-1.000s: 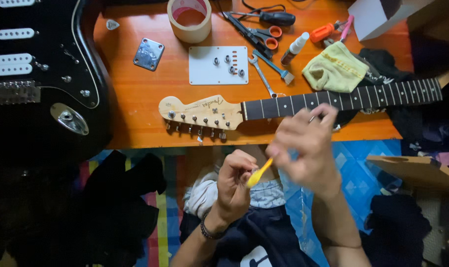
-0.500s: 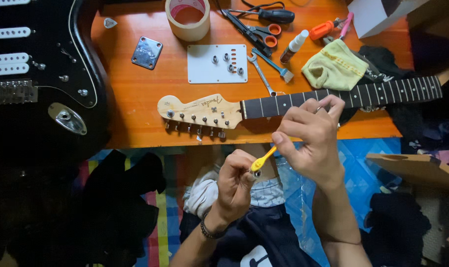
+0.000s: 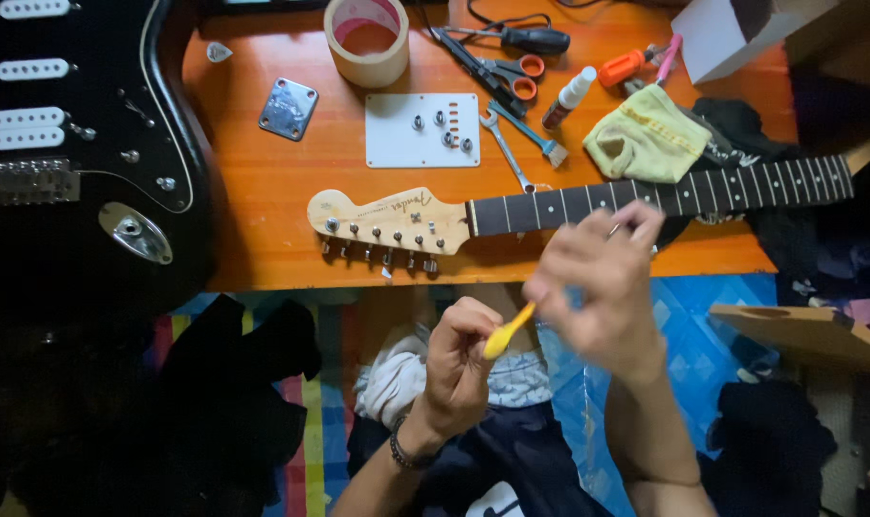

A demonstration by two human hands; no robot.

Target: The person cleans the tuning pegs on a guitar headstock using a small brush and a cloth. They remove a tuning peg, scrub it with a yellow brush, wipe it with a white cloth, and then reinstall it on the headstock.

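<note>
Left hand: I saw my left hand (image 3: 459, 359) below the table edge, fingers curled together and pinched on the lower end of a small yellow tool (image 3: 508, 330), a thin, smooth plastic stick.
Right hand: my right hand (image 3: 602, 287) was blurred just beside it, at the upper end of the yellow tool; I could not tell whether its fingers were closed on that end or merely near it.
Yellow tool: it was slanted between the two hands, over my lap, apart from the table.
Guitar neck: a pale wooden headstock with a row of metal tuning pegs and a long dark fretboard with pale dots lay across the table (image 3: 263, 191) near its front edge, the guitar neck (image 3: 550, 211) just above my right hand.
Table: glossy orange wood.
Guitar body: a shiny black guitar body (image 3: 81, 144) with white pickups lay at the left.
Small parts: a flat white plate (image 3: 423, 129) with loose metal bits on it, a square metal plate (image 3: 288, 108), a ring of tan tape (image 3: 366, 40).
Tools: scissors (image 3: 507, 72) with orange handles, a slim metal wrench (image 3: 507, 153), a soft yellow cloth (image 3: 646, 134).
</note>
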